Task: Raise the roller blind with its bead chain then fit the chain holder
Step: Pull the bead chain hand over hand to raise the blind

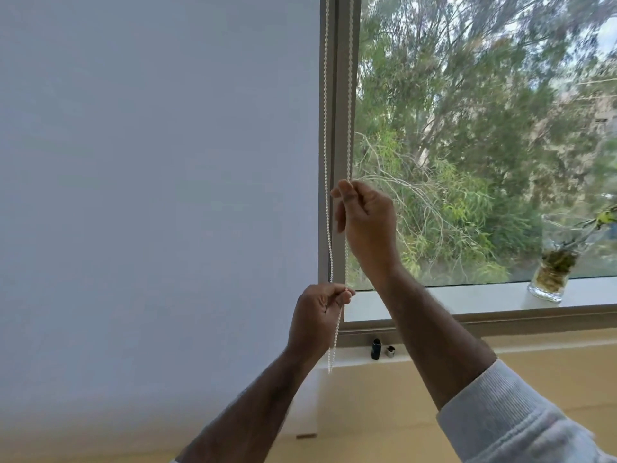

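Clearly I'm mid-raise: my right hand pinches the bead chain high, my left hand pinches it lower; next, I judge, a downward pull.

One blind, one bead chain, two hands, one glass vase, two small sill items.

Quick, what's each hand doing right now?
Left hand: closed, pinching the bead chain low down.
Right hand: closed, gripping the chain's right strand higher up.
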`<state>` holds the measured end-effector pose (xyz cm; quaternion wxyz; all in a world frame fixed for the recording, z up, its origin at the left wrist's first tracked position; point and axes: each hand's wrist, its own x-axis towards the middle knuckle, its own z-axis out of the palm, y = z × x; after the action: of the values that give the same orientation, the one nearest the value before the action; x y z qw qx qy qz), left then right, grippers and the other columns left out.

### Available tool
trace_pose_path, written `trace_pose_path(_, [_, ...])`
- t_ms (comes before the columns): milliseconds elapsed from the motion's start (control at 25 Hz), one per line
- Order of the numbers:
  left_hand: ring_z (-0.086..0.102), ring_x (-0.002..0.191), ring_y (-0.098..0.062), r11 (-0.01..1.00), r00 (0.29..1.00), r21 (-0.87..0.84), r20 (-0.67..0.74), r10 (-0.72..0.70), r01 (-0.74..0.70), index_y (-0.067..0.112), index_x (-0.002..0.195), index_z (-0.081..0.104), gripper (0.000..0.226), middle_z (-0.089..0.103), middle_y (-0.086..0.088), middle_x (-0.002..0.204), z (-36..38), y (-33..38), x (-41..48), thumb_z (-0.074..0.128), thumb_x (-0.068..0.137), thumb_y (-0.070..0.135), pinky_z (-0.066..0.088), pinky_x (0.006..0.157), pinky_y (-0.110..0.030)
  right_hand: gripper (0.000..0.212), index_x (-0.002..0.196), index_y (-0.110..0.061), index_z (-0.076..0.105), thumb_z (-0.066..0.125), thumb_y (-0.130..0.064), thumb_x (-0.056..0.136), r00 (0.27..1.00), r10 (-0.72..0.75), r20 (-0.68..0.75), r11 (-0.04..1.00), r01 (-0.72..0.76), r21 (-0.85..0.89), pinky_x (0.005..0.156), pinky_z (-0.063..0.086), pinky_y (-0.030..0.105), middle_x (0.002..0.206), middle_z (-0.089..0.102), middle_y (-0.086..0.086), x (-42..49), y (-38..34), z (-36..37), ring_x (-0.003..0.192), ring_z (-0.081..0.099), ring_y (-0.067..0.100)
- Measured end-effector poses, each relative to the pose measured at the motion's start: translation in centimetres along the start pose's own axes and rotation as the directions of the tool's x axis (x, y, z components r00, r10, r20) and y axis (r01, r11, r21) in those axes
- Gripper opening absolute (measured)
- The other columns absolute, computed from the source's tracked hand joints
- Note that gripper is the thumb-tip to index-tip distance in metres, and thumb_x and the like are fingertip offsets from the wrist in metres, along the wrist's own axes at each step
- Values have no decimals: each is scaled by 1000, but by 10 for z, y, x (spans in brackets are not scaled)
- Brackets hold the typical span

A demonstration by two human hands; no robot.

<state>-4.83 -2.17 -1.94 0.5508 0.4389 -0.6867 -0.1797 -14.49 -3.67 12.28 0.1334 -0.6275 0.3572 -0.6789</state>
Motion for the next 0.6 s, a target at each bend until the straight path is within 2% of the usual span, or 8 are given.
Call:
trace_pose_path(120, [68,90,10,1000,994,14,112,21,-22,18,107,78,17,78,9,101,-7,-9,0,66,95,19,52,81,-8,29,82,-6,66,53,-20,103,1000,-7,-20,1000,7,-7,44,42,28,54,56,-1,-13,11,3,43,49,11])
trace_pose_path(200, [67,86,12,1000,989,-20,150,-15,19,14,114,74,22,76,10,102,-9,-8,2,59,99,17,50,79,-5,28,80,-6,65,54,-20,103,999,-32,-25,999,32,2,43,42,29,56,56,-2,-20,15,5,45,50,12])
trace_pose_path(280, [69,80,2,993,993,-77,89,-82,89,13,116,71,26,75,9,99,-12,-2,12,49,103,15,54,74,-13,28,80,-5,64,55,-19,102,998,-57,-33,998,58,13,43,42,28,57,56,-1,-25,15,6,46,50,11])
trace_pose_path(400, [74,88,-16,948,991,-302,-51,-122,101,12,117,69,31,77,-5,100,-26,15,46,41,105,12,62,77,-34,24,79,-6,64,56,-13,101,998,-46,-37,999,47,24,46,45,21,60,56,-9,-36,15,12,49,53,3])
trace_pose_path(480, [75,92,-19,896,991,-439,-73,-114,71,13,119,70,31,77,-7,102,-38,34,68,42,106,14,63,76,-30,22,81,-12,63,54,-10,101,1000,-17,2,998,17,53,46,48,22,61,57,-9,-50,23,16,49,55,3])
trace_pose_path(600, [74,87,-16,846,998,-533,-55,-12,-19,4,120,69,35,76,-12,98,-51,62,84,40,107,21,60,76,-25,26,77,-16,60,54,-12,101,997,13,77,999,-15,36,41,46,32,57,57,-3,-71,42,22,46,53,12])
